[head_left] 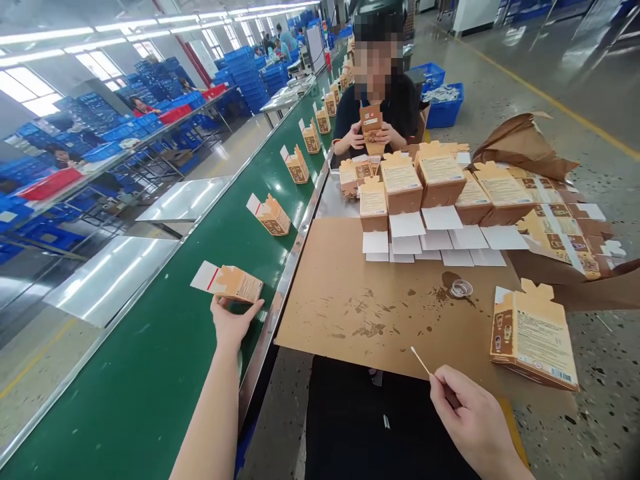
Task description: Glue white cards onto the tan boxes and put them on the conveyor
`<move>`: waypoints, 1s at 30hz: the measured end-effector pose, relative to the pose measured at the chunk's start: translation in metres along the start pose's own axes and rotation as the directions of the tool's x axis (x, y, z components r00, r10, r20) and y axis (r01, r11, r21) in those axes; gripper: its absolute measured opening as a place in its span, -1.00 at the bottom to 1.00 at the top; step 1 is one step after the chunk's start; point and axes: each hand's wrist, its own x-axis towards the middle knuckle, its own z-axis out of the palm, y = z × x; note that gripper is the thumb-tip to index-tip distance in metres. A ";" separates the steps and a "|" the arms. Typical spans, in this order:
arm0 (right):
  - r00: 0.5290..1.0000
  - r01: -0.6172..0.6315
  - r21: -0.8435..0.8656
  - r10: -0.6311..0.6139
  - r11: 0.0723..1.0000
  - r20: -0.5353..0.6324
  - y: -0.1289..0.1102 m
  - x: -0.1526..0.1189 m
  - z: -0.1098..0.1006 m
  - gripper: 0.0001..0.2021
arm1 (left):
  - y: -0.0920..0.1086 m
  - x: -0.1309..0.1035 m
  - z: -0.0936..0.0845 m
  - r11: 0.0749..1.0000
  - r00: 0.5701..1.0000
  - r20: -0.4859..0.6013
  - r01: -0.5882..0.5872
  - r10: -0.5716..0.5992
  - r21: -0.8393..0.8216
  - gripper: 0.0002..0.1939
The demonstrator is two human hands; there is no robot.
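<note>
this is the packing area of a factory. a long green conveyor belt [120, 373] bears a row of small printed cartons [273, 217], and more of them are stacked on a cardboard-covered worktop [320, 287] alongside, where a co-worker [350, 113] holds one. across the aisle [213, 157], blue plastic crates [243, 73] stand in tall stacks and other workers [287, 41] are at long benches [107, 160]. bright tube lights [127, 25] run in rows overhead, and a yellow line [545, 94] is marked on the hard, speckled floor [607, 340].
</note>
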 end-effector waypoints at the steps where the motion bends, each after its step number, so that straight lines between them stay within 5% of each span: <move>1: 1.000 -0.010 0.009 0.010 1.000 -0.020 0.002 -0.002 0.000 -0.58 | -0.003 -0.008 -0.005 0.999 0.998 -0.043 -0.040 0.040 -0.001 0.18; 4: 0.999 -0.024 0.054 0.026 0.998 -0.041 0.001 -0.007 -0.003 -0.59 | 0.004 -0.034 -0.007 0.975 0.970 -0.159 -0.201 0.184 -0.099 -0.04; 6: 0.999 -0.018 0.076 0.022 0.997 -0.048 -0.004 -0.008 -0.005 -0.60 | 0.036 -0.048 0.012 0.924 0.965 -0.067 -0.261 0.252 -0.280 -0.25; 8: 0.998 -0.008 0.066 0.013 0.998 -0.069 -0.011 -0.007 -0.007 -0.61 | 0.091 -0.057 0.049 0.876 0.951 0.177 -0.149 0.254 -0.458 -0.39; 10: 0.996 0.012 0.034 -0.009 0.999 -0.094 -0.018 -0.006 -0.011 -0.62 | 0.157 -0.059 0.096 0.862 0.887 0.435 0.095 0.153 -0.498 -0.47; 13: 0.991 0.042 -0.024 -0.045 0.999 -0.124 -0.027 -0.005 -0.018 -0.61 | 0.243 -0.056 0.167 0.877 0.797 0.588 0.178 0.138 -0.447 -0.53; 17: 0.988 0.063 -0.117 -0.079 0.991 -0.136 -0.031 -0.002 -0.033 -0.59 | 0.297 -0.059 0.229 0.923 0.689 0.719 0.212 0.091 -0.320 -0.53; 20: 0.973 0.099 -0.248 -0.147 0.964 -0.179 -0.027 0.015 -0.053 -0.58 | 0.301 -0.065 0.238 0.932 0.645 0.760 0.218 0.084 -0.288 -0.57; 23: 0.982 0.059 -0.435 -0.130 0.899 -0.135 -0.024 0.055 -0.082 -0.54 | 0.288 -0.066 0.216 0.911 0.652 0.749 0.231 0.117 -0.343 -0.56; 25: 0.999 -0.006 -0.547 0.034 0.837 0.042 -0.027 0.093 -0.100 -0.57 | 0.268 -0.068 0.191 0.862 0.661 0.732 0.261 0.169 -0.435 -0.52; 27: 0.956 -0.085 -0.649 0.245 0.756 0.161 -0.031 0.132 -0.111 -0.60 | 0.237 -0.074 0.163 0.771 0.655 0.719 0.327 0.232 -0.547 -0.40; 30: 0.899 -0.078 -0.688 0.349 0.722 0.264 -0.031 0.176 -0.109 -0.64 | 0.182 -0.097 0.128 0.691 0.621 0.750 0.438 0.230 -0.575 -0.20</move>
